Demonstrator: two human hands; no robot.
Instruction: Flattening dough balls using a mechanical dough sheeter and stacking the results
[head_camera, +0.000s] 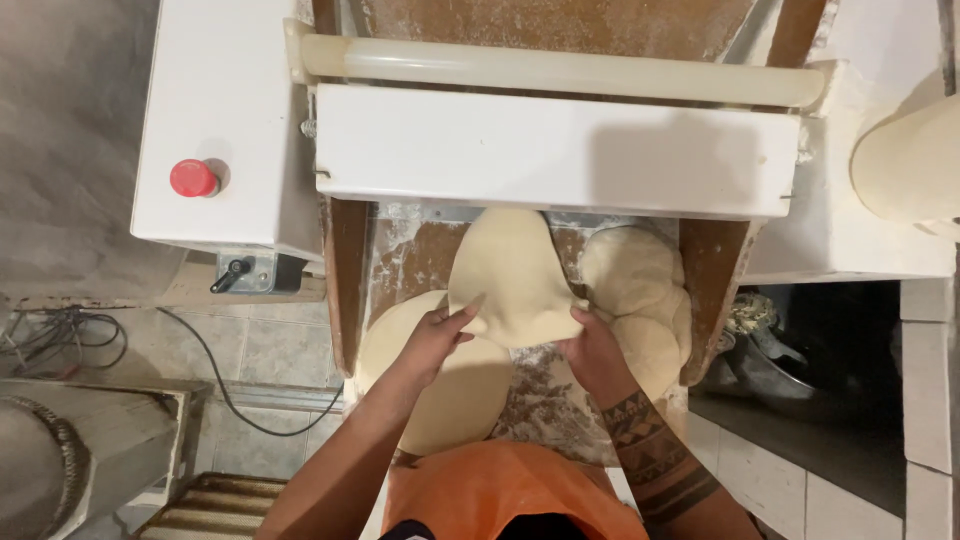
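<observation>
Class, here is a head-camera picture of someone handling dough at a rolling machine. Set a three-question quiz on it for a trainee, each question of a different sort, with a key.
1. True or false: both hands hold the same dough sheet.
2. Multiple choice: the red button sits on the machine's A) left white housing, B) right side, C) wooden chute.
3. Short answer: what lies under the left hand?

Key
1. True: the left hand and right hand each grip its lower edge.
2. A.
3. A flat dough round on the floury chute; more dough pieces lie to the right.
</observation>
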